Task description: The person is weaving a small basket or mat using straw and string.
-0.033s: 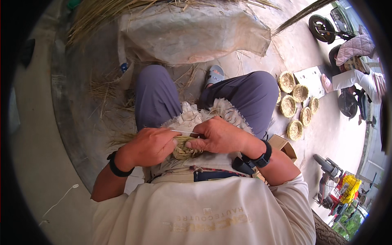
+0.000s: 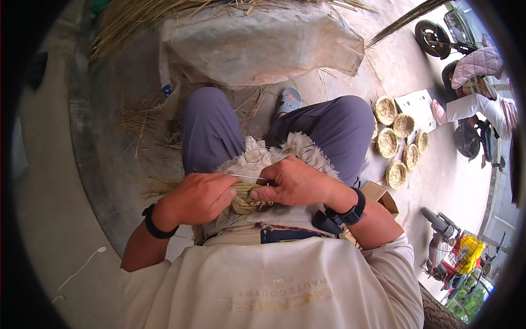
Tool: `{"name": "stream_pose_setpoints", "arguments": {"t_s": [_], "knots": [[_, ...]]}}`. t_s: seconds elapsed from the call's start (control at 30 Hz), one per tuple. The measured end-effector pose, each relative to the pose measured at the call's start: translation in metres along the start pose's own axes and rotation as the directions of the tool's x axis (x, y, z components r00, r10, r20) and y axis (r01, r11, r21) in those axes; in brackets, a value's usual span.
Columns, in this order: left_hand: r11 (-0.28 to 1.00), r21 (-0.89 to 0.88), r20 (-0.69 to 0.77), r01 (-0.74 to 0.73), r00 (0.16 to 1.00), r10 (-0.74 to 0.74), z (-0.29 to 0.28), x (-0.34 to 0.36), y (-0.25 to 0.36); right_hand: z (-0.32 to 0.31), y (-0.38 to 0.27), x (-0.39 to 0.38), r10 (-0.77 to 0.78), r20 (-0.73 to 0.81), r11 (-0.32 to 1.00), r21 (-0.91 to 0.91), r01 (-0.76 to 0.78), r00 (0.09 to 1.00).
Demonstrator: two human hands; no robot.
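Woven straw piece (image 2: 249,204) lies in the lap, between and just under the two hands; the left hand (image 2: 201,196) is curled closed on its left side, the right hand (image 2: 298,182) closed with its thumb pressing its right. Nothing has visibly shifted since the previous picture: a thin pale needle-like rod (image 2: 247,176) spans both hands, so the work seems at the same point.

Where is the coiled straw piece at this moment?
In the head view, the coiled straw piece is just below and left of centre, held between the left hand and right hand.
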State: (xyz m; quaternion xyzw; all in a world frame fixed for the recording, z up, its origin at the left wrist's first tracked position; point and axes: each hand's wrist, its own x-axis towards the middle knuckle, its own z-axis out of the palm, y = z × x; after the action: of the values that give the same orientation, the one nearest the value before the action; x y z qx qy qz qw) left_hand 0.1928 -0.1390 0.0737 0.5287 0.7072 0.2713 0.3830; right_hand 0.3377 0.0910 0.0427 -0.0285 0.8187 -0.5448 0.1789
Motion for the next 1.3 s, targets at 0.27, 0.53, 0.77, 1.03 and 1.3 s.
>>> {"name": "stream_pose_setpoints", "arguments": {"t_s": [0.27,0.53,0.77,1.03,1.3], "knots": [[0.998,-0.054,-0.024,0.022,0.999,-0.023,0.021,-0.014,-0.005,0.002,0.014,-0.005,0.109,0.105,0.983,0.137,-0.123,0.988],[0.987,-0.161,-0.077,-0.025,0.997,0.013,0.032,0.007,-0.005,-0.003,0.056,-0.014,0.169,0.012,0.561,0.821,-0.106,0.986],[0.984,-0.020,-0.160,-0.175,0.972,0.170,0.029,0.017,-0.006,0.009,-0.028,0.026,0.022,-0.042,0.328,0.944,0.032,0.999],[0.889,-0.459,-0.096,-0.009,0.995,-0.039,0.039,0.013,-0.032,0.022,-0.016,0.007,-0.565,0.277,0.788,0.459,0.410,0.777],[0.924,-0.358,-0.079,0.132,0.982,-0.171,0.019,0.011,-0.033,-0.032,-0.016,-0.032,-0.402,-0.046,0.903,0.144,0.405,0.914]]}}
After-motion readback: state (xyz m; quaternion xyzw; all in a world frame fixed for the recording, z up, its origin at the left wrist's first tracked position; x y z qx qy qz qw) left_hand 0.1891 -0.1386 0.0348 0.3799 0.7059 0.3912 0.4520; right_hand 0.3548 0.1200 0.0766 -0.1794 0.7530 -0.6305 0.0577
